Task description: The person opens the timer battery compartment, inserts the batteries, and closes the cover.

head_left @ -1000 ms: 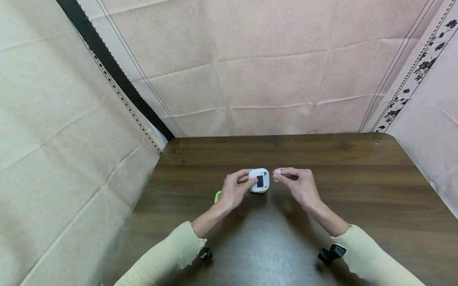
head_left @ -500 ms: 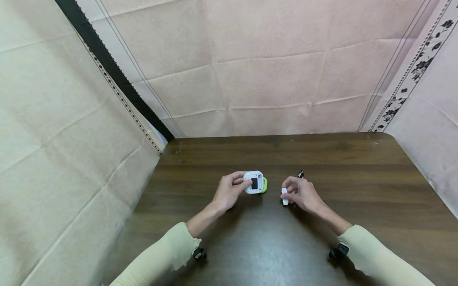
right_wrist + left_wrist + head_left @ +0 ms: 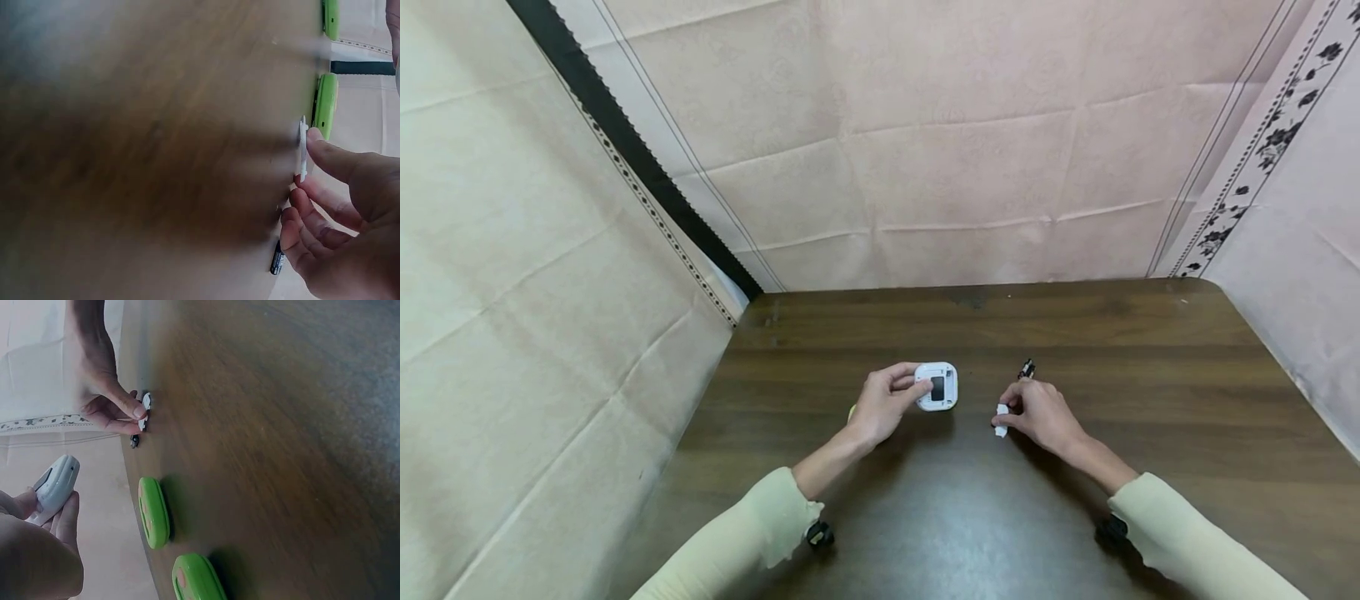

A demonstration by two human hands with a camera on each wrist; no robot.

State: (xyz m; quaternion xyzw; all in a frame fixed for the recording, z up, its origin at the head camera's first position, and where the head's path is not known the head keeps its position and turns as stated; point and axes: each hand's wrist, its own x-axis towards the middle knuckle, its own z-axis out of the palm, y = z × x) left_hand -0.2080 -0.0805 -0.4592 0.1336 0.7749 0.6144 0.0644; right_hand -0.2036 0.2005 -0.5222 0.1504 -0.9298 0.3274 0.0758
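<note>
My left hand (image 3: 880, 406) holds a rounded-square white device (image 3: 951, 388) above the table, thumb on its face beside a dark rectangle. A slot shows along the device's right side. To the right, my right hand (image 3: 1048, 419) pinches a small thin white cover (image 3: 1002, 422) between thumb and index finger, low over the tabletop. Just past its knuckles lies a black battery (image 3: 1027, 369), which also appears below the curled fingers in the right wrist view. The left wrist view shows the device (image 3: 57, 487) edge-on, between thumb and fingers.
Two green rounded devices, one nearer the right hand (image 3: 154, 512) and another (image 3: 195, 579) beside it, lie on the brown wooden table (image 3: 1075, 333). In the head view they are mostly hidden by the left hand and white device. Pale cloth (image 3: 962, 150) hangs behind the table.
The right hand has moved right and down toward the table with the white cover, away from the white device. The battery has come into view. The left hand has shifted slightly left and down.
</note>
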